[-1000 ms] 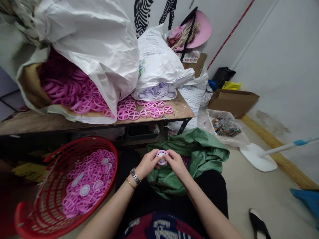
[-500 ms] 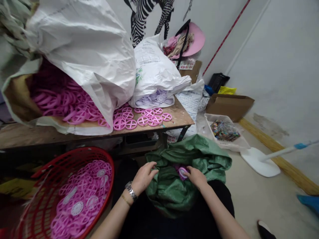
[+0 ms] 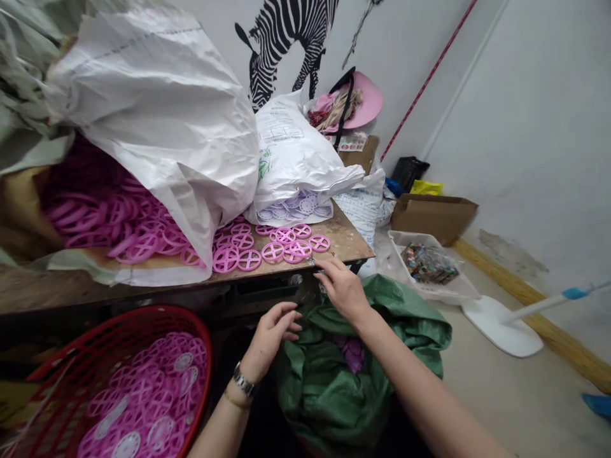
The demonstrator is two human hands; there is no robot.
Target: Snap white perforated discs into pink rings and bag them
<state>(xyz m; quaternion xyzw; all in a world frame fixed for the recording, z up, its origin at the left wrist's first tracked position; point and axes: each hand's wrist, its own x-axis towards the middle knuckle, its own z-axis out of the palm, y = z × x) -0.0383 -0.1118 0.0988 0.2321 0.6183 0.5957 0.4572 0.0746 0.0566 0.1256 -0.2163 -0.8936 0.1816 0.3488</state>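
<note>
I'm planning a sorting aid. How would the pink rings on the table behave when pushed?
The pink rings look stiff, each keeping a neat round outline. They are probably light for their size, given the open gaps between spokes. Lying flat on the table, they would likely slide rather than roll.

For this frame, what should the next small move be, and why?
Probably pinch a small piece at the edge of the wooden table with the right hand, since it reaches right up to that piece, while the left hand appears empty by the green sack. Whether the right hand grips anything is unclear.
</note>
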